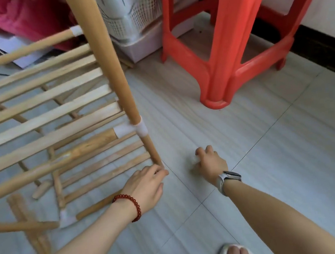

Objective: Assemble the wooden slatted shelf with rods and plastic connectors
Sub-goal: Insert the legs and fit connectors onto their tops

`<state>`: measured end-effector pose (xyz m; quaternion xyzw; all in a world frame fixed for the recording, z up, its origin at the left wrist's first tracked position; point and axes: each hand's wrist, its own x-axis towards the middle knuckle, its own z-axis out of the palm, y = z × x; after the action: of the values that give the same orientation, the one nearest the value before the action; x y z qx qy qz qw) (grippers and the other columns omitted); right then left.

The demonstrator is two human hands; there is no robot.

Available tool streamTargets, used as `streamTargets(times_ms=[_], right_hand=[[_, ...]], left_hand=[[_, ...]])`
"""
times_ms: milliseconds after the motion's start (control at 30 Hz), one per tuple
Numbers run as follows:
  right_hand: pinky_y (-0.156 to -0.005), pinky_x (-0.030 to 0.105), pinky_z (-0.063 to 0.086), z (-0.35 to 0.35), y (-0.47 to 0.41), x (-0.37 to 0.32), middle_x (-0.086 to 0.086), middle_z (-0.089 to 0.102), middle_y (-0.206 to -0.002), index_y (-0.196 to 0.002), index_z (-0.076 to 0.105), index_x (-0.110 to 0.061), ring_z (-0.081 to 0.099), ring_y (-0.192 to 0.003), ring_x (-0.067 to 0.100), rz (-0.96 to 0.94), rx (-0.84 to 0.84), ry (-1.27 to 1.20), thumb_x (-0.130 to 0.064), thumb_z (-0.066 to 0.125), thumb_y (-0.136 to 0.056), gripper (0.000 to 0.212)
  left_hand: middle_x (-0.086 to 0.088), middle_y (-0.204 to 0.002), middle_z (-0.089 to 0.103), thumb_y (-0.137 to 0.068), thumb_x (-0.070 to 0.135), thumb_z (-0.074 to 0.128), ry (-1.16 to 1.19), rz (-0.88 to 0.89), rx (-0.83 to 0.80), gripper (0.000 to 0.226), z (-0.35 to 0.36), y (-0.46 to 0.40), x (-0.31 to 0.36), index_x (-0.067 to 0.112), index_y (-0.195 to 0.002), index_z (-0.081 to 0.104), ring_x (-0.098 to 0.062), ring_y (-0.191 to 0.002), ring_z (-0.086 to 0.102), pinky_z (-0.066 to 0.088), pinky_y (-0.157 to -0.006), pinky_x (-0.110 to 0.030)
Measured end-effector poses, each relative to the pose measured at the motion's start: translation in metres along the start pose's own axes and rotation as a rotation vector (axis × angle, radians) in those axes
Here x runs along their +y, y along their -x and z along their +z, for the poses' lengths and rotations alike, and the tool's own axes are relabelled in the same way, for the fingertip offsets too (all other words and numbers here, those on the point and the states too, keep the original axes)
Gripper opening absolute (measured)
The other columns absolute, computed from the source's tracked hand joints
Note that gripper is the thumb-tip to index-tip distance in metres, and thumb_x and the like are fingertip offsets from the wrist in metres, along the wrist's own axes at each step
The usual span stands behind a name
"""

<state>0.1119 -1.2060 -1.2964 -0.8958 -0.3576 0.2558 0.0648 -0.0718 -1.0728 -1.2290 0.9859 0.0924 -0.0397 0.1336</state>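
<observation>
Left hand (148, 184): fingers pinch foot of upright rod (113, 70), near floor; steady it. Right hand (210, 163): fingers curled, apparently on something small, contents unclear; likely a foot cap to press on squarely.

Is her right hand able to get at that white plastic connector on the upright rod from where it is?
Probably yes. The right hand rests curled on the floor tiles, beside the upright rod; only bare floor lies between it and the white connector above.
</observation>
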Motion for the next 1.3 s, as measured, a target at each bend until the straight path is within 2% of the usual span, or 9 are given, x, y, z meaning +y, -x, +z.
streamTargets(times_ms=[133, 467, 600, 700, 833, 900, 1033, 1167, 1300], right_hand=[[-0.056, 0.031, 0.040, -0.046, 0.035, -0.020, 0.004, 0.038, -0.108, -0.121, 0.043, -0.019, 0.049, -0.072, 0.027, -0.085, 0.032, -0.191, -0.016, 0.047, -0.089, 0.032], [-0.042, 0.022, 0.049, -0.185, 0.130, -0.133, 0.002, 0.041, -0.107, -0.122, 0.051, -0.021, 0.057, -0.066, 0.020, -0.444, -0.047, -0.193, -0.017, 0.051, -0.090, 0.033], [-0.072, 0.033, 0.054, -0.197, 0.147, -0.194, 0.003, 0.048, -0.116, -0.124, 0.052, -0.020, 0.059, -0.096, 0.026, -0.606, 0.019, -0.100, -0.027, 0.054, -0.092, 0.032], [-0.055, 0.021, 0.048, -0.188, 0.156, -0.238, 0.002, 0.047, -0.112, -0.125, 0.050, -0.021, 0.058, -0.087, 0.022, -0.668, -0.004, -0.034, -0.027, 0.051, -0.093, 0.032], [-0.055, 0.019, 0.040, -0.181, 0.159, -0.274, 0.003, 0.046, -0.114, -0.126, 0.049, -0.019, 0.054, -0.082, 0.019, -0.691, -0.004, -0.007, -0.024, 0.050, -0.094, 0.033], [-0.054, 0.021, 0.048, -0.184, 0.158, -0.279, 0.004, 0.048, -0.114, -0.122, 0.051, -0.018, 0.056, -0.081, 0.020, -0.704, 0.003, -0.036, -0.024, 0.052, -0.092, 0.031], [-0.044, 0.019, 0.047, -0.200, 0.158, -0.269, 0.003, 0.044, -0.108, -0.123, 0.051, -0.016, 0.056, -0.074, 0.019, -0.670, 0.033, -0.087, -0.022, 0.053, -0.091, 0.032], [-0.051, 0.014, 0.047, -0.215, 0.162, -0.238, 0.003, 0.051, -0.109, -0.124, 0.053, -0.013, 0.056, -0.077, 0.016, -0.599, 0.136, -0.129, -0.020, 0.055, -0.091, 0.033], [-0.048, 0.012, 0.044, -0.222, 0.175, -0.201, 0.009, 0.056, -0.104, -0.117, 0.054, -0.013, 0.052, -0.071, 0.012, -0.552, 0.199, -0.197, -0.017, 0.056, -0.090, 0.027]], left_hand=[[0.007, -0.086, 0.063, -0.079, 0.028, 0.038, -0.008, -0.014, 0.047, 0.032, -0.032, 0.019, 0.001, 0.025, -0.101, 0.061, -0.014, -0.071, 0.064, 0.049, -0.050, -0.021], [0.003, -0.094, 0.066, -0.085, 0.030, 0.038, -0.025, -0.189, 0.414, 0.034, -0.175, 0.110, 0.003, 0.021, -0.105, 0.064, -0.020, -0.078, 0.066, 0.054, -0.055, -0.029], [0.009, -0.097, 0.062, -0.089, 0.037, 0.040, 0.087, -0.472, 0.504, 0.029, -0.203, 0.164, -0.012, 0.024, -0.098, 0.064, -0.018, -0.089, 0.061, 0.049, -0.068, -0.030], [0.007, -0.090, 0.053, -0.090, 0.032, 0.053, 0.175, -0.813, 0.647, 0.017, -0.209, 0.198, -0.026, 0.023, -0.076, 0.054, -0.022, -0.088, 0.058, 0.038, -0.065, -0.027], [-0.011, -0.127, 0.041, -0.089, 0.022, 0.061, 0.638, -1.105, 0.882, 0.042, -0.224, 0.212, -0.045, 0.009, -0.123, 0.042, -0.032, -0.114, 0.050, 0.042, -0.086, -0.033], [-0.016, -0.138, 0.040, -0.095, 0.021, 0.052, 0.760, -1.100, 0.811, 0.049, -0.226, 0.209, -0.053, 0.008, -0.137, 0.031, -0.032, -0.116, 0.050, 0.043, -0.099, -0.039], [-0.017, -0.104, 0.060, -0.101, 0.027, 0.034, 0.601, -1.047, 0.607, 0.028, -0.226, 0.207, -0.057, 0.007, -0.115, 0.047, -0.027, -0.082, 0.058, 0.049, -0.073, -0.033], [-0.012, -0.111, 0.064, -0.100, 0.032, 0.040, 0.508, -0.841, 0.361, 0.032, -0.228, 0.197, -0.036, 0.012, -0.119, 0.056, -0.026, -0.106, 0.059, 0.046, -0.090, -0.031], [0.000, -0.102, 0.069, -0.095, 0.045, 0.047, 0.453, -0.628, 0.159, 0.028, -0.224, 0.164, 0.005, 0.024, -0.107, 0.062, -0.019, -0.099, 0.063, 0.050, -0.091, -0.036]])
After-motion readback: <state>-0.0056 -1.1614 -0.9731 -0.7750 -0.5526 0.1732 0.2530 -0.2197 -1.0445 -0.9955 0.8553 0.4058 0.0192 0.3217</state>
